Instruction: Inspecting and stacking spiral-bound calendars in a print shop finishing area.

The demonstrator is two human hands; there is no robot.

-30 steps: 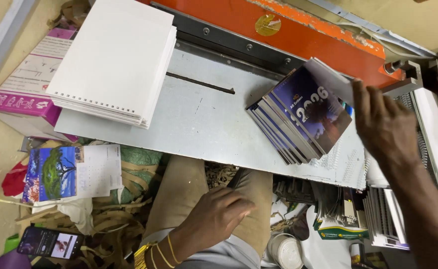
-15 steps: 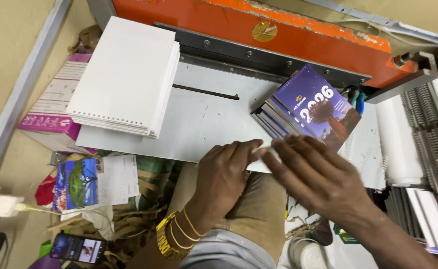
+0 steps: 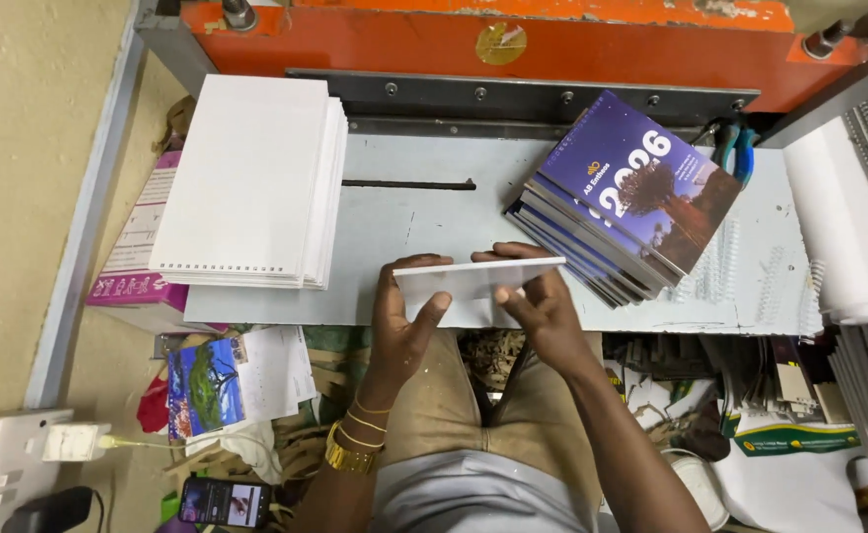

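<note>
While the left hand (image 3: 409, 316) and right hand (image 3: 543, 306) pinched a thin white sheet stack (image 3: 478, 279) (held on edge) at the worktop's (image 3: 424, 222) front edge, loose sheets could slip.

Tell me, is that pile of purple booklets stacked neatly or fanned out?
Fanned out. The purple booklets lie slantwise on the grey table, and the edges of the lower ones step out to the left beneath the top cover.
</note>
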